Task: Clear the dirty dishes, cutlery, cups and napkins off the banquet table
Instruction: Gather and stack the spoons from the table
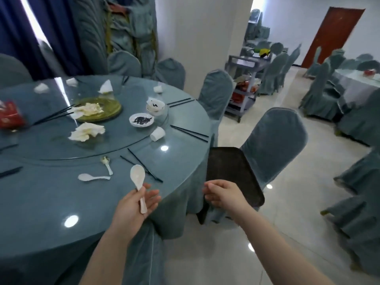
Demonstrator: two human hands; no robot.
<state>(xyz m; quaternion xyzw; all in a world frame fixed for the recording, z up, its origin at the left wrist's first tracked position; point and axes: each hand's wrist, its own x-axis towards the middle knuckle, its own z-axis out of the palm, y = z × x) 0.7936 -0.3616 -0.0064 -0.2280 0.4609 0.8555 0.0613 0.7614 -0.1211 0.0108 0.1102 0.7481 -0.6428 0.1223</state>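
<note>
round teal glass-topped banquet table (51, 212) still messy. left hand (135, 204) pinches a white ceramic soup spoon (138, 179) at 6 o'clock, probably headed for the dark rectangular tray (232, 173) the right hand (224, 195) grips at 4.

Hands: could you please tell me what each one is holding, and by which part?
Left hand holds a spoon by its handle; right hand grips the tray at its near edge.

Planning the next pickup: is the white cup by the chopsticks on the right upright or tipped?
Tipped. The white cup lies on its side on the glass turntable, mouth facing lower left.
</note>
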